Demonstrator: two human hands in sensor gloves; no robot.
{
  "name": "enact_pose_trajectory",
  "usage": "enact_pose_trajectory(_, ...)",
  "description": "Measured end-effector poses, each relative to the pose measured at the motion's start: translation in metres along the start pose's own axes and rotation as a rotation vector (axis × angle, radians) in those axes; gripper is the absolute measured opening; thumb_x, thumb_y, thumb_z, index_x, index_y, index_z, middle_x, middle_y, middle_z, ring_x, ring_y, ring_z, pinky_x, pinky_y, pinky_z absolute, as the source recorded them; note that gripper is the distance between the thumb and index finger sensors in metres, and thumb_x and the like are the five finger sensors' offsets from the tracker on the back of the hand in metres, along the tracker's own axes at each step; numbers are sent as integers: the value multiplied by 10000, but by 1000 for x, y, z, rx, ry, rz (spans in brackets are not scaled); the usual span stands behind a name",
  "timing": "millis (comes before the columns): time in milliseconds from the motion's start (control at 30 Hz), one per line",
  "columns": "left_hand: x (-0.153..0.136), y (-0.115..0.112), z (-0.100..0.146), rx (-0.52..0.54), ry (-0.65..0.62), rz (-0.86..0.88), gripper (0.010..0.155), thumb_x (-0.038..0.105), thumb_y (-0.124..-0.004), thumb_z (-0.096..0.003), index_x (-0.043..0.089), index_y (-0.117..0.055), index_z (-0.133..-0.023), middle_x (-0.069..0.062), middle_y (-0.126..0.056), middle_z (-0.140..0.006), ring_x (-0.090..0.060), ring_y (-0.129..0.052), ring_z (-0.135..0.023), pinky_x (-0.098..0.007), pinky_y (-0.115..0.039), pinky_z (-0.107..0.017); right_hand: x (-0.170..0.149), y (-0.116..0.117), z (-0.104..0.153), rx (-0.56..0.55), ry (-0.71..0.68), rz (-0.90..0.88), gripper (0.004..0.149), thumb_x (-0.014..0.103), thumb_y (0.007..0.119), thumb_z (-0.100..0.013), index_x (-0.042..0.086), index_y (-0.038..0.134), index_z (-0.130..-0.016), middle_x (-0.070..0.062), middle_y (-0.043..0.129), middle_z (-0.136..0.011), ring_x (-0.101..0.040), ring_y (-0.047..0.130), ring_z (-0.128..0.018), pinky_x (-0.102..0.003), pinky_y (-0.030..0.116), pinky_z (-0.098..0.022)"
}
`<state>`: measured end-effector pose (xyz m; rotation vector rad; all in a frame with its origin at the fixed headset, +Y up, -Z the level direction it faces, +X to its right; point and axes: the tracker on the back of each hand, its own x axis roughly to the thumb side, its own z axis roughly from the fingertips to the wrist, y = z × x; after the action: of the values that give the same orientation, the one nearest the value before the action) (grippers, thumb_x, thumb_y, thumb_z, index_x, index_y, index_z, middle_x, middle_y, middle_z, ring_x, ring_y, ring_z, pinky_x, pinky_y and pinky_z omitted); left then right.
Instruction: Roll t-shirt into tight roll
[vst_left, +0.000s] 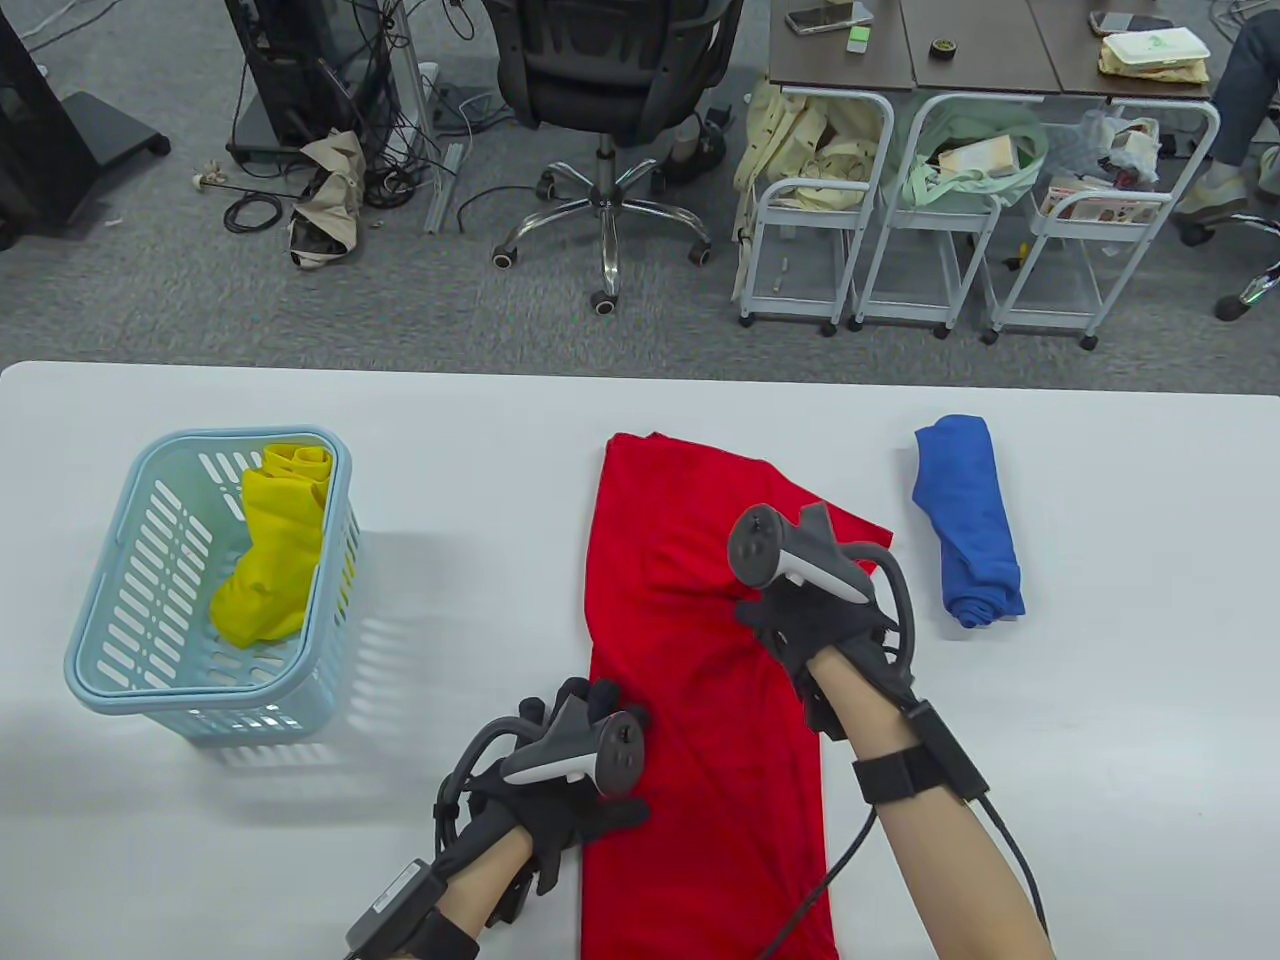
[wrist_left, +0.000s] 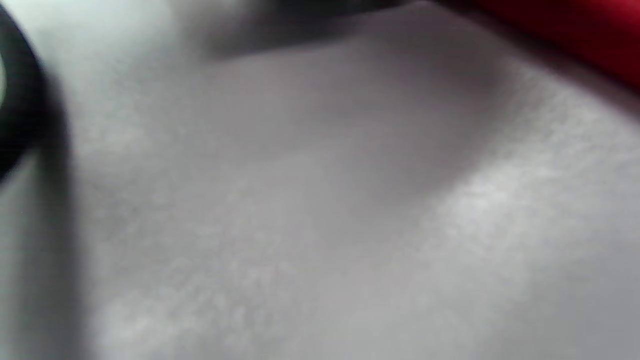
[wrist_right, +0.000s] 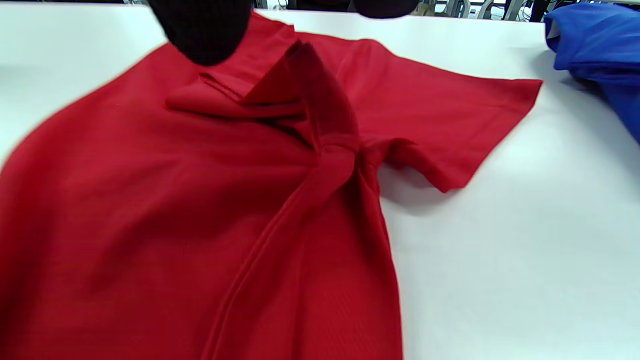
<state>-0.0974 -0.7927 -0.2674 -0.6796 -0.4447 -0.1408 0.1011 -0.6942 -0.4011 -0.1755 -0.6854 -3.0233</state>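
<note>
Looking down from the table view, I saw the red t-shirt (vst_left: 700, 680) lying lengthwise on the white tabletop (vst_left: 1100, 700), folded into a long strip, one sleeve poking out to the right. My right hand (vst_left: 810, 620) sat on its middle, fingers curled into a bunched fold. My left hand (vst_left: 560, 790) rested at the shirt's left edge; I could not tell how its fingers lay. A blue roll (vst_left: 968, 520) lay well apart to the right, a basket (vst_left: 100, 650) holding yellow cloth to the left.

The left wrist view was a blur of tabletop with red in one corner.

In the right wrist view, the cloth looked soft, light and limp. I judged the near hem best for starting a roll, with open room around.
</note>
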Motion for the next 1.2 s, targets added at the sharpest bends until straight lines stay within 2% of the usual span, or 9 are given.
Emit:
enact_pose_trajectory(167,0,0,0,-3,-3,-2,863,710,-337,-465,287,121,-1062,-131,183,-1127,-437,43,-1073,-695,-150,-750,26,24,-43,63,12,156,698,378,763,-570,326,360,-1137,-72,389,-1183,-348,527,-1025,-555,457,-738)
enact_pose_trajectory(300,0,0,0,-2,-7,-2,864,709,-345,-466,289,117,-1064,-129,179,-1129,-440,41,-1074,-694,-151,-751,20,25,-58,-18,100,211,553,332,777,-564,310,542,-1064,14,765,-881,-166,855,-678,-454,684,-609)
enact_pose_trajectory(367,0,0,0,-2,-10,1,865,708,-352,-468,292,113,-1066,-126,176,-1131,-438,38,-1076,-692,-152,-753,2,9,-50,-88,139,127,480,366,758,-568,293,607,-1018,21,784,-858,-137,886,-629,-428,723,-573)
enact_pose_trajectory(433,-1,0,0,-10,-10,3,863,708,-352,-469,292,117,-1063,-125,182,-1127,-438,46,-1073,-692,-147,-751,-33,-8,-38,-194,214,-97,411,386,728,-585,300,638,-977,29,803,-829,-124,904,-602,-414,743,-552)
enact_pose_trajectory(533,0,0,0,-16,-9,1,862,708,-349,-469,292,123,-1060,-126,188,-1124,-438,51,-1070,-691,-145,-751,-89,-9,-24,-207,355,-392,404,397,721,-593,251,662,-964,11,835,-784,-118,942,-544,-401,778,-500)
enact_pose_trajectory(667,0,1,0,-34,-5,-6,862,709,-343,-471,290,135,-1053,-124,200,-1117,-437,59,-1066,-690,-141,-752,-138,24,-17,-98,582,-254,417,440,681,-585,206,721,-928,17,898,-712,-97,1002,-460,-364,837,-418)
enact_pose_trajectory(833,3,3,3,-11,-3,-8,864,699,-373,-487,279,97,-1079,-146,157,-1141,-449,12,-1083,-683,-182,-767,-147,43,-6,-49,507,-331,583,456,617,-596,168,528,-1096,-82,766,-960,-186,945,-633,-428,770,-522)
enact_pose_trajectory(1033,21,8,7,109,-95,15,832,680,-358,-489,274,29,-1104,-142,82,-1180,-437,-35,-1108,-676,-230,-783,-135,51,-6,9,411,-366,583,423,635,-587,197,527,-1113,-156,591,-1110,-357,777,-897,-497,671,-609)
enact_pose_trajectory(1200,19,1,0,31,-66,-61,824,692,-336,-483,314,88,-1079,-89,155,-1151,-404,44,-1082,-666,-175,-773,-124,53,-19,10,482,-275,630,401,653,-587,181,433,-1136,-169,508,-1128,-351,743,-884,-494,634,-635)
